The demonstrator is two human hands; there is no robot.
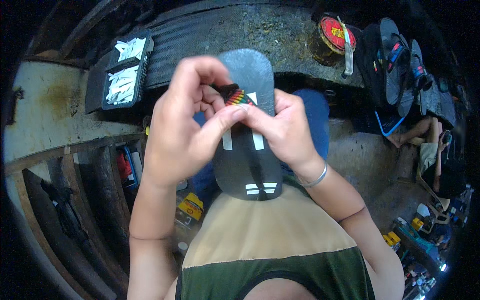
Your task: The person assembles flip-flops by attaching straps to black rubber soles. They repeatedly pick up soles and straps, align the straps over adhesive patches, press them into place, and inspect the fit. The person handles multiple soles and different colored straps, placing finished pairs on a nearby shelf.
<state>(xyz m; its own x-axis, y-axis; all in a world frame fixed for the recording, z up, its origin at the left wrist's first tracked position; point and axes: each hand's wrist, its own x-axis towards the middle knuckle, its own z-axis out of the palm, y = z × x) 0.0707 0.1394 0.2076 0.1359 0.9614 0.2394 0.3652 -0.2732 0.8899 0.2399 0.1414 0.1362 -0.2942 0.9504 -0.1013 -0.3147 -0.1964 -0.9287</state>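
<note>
A black flip-flop sole [242,167] with white stuck-on strips stands lengthwise before my chest. Across its upper part runs a strap [239,98] with red, yellow and green stripes. My left hand [192,117] is closed on that strap, its thumb and bent fingers pinching it from the left; the fingers are slightly blurred. My right hand [287,125] grips the sole's right edge, with its thumb laid across to the strap beside my left thumb. The right fingers behind the sole are hidden.
On the dark worktop ahead, a black tray [146,55] of white strips stands left. A round tin [320,47] with a red lid and a knife [347,55] are at right. Finished-looking flip-flops [392,65] hang further right. Another person's leg [420,132] shows at far right.
</note>
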